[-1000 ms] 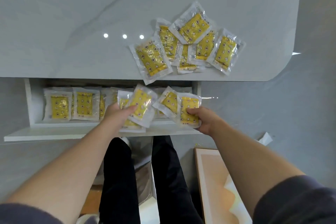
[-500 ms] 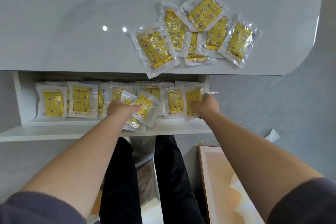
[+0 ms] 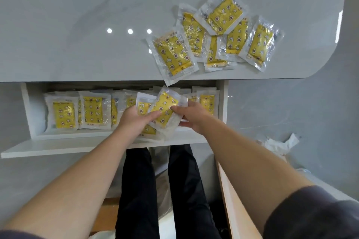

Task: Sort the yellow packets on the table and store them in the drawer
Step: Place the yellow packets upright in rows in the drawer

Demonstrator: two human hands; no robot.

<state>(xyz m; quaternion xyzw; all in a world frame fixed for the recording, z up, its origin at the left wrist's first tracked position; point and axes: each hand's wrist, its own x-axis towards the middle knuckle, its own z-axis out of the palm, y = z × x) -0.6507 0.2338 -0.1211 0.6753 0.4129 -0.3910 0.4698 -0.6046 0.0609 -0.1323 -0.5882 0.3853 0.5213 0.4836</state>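
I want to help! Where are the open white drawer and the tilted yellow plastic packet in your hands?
open white drawer [image 3: 26, 110]: head view, its left wall.
tilted yellow plastic packet [image 3: 164, 105]: head view, its yellow middle.

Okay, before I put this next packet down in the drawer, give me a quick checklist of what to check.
1. The drawer is open: ok.
2. The right hand pinches the top packet: ok.
3. The left hand holds the packets beneath: ok.
4. Free slot in the row: cannot tell, the hands hide it.
5. The nearest table packet lies secure: not ok, its corner overhangs the table edge.
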